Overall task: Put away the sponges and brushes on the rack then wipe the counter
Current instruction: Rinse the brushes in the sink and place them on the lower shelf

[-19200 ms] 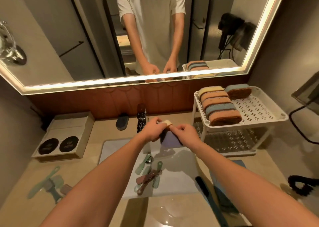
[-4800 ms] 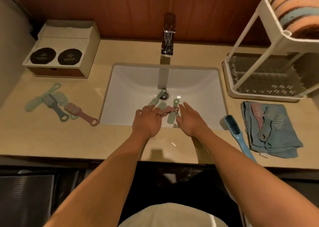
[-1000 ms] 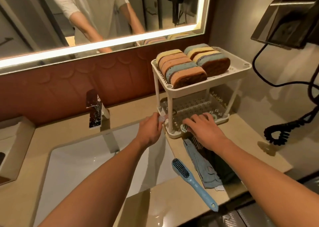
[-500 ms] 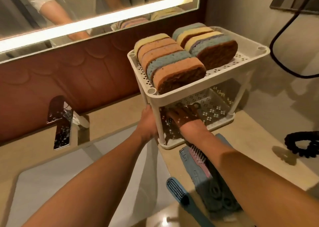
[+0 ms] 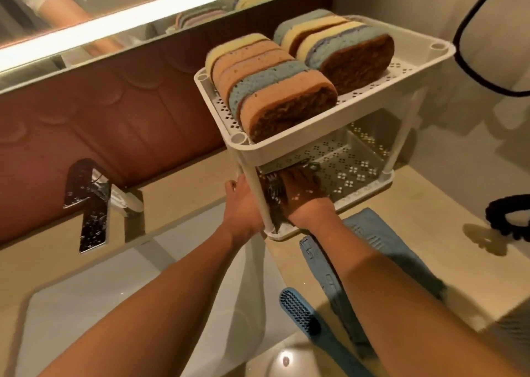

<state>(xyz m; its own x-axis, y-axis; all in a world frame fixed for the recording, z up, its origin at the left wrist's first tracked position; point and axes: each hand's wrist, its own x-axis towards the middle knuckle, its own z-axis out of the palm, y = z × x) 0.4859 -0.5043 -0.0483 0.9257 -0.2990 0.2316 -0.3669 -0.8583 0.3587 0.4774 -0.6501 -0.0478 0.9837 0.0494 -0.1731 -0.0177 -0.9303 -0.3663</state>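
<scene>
A white two-tier rack (image 5: 321,144) stands on the counter right of the sink. Several sponges (image 5: 275,90) stand in two rows on its top shelf. My right hand (image 5: 304,196) reaches palm-down into the lower tier, over small brushes (image 5: 311,166) whose ends show at my fingertips; the upper shelf hides the fingers. My left hand (image 5: 242,204) is at the rack's front-left post, fingers curled around dark bristly brushes (image 5: 272,196) just inside the tier. A blue long-handled brush (image 5: 301,313) lies on the counter by the sink edge.
A blue cloth (image 5: 372,233) lies on the counter under my right forearm. The white sink basin (image 5: 129,305) and chrome tap (image 5: 91,201) are to the left. A black coiled cord (image 5: 507,219) sits at the right edge. A lit mirror runs above.
My right hand has gone deeper into the rack's lower tier and my left hand has closed in on the front post. The camera has moved nearer the rack.
</scene>
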